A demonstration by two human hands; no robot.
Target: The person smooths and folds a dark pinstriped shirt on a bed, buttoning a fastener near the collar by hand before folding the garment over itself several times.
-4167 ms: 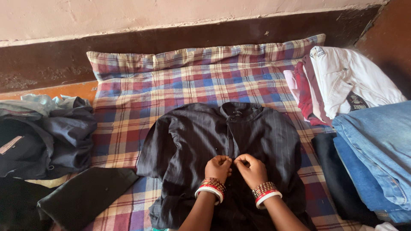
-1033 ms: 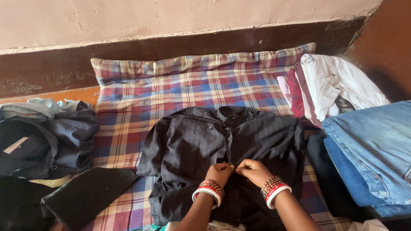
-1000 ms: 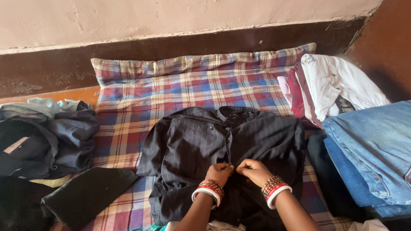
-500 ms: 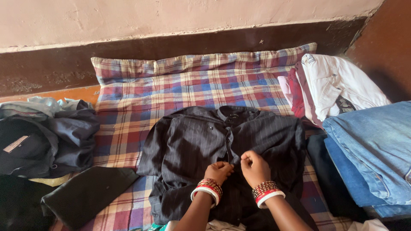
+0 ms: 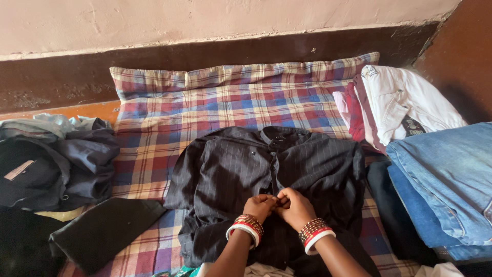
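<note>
On the plaid mattress (image 5: pixel 205 102), striped shirt (image 5: pixel 225 164) collar toward wall, both hands' fingers (image 5: pixel 279 196) pinching its placket.

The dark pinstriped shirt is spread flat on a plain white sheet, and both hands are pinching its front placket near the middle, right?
Not quite. In the head view the dark pinstriped shirt lies on a red, blue and cream checked blanket, not a plain white sheet. The rest holds: the left hand and right hand meet at the shirt's front placket near the middle.
</note>
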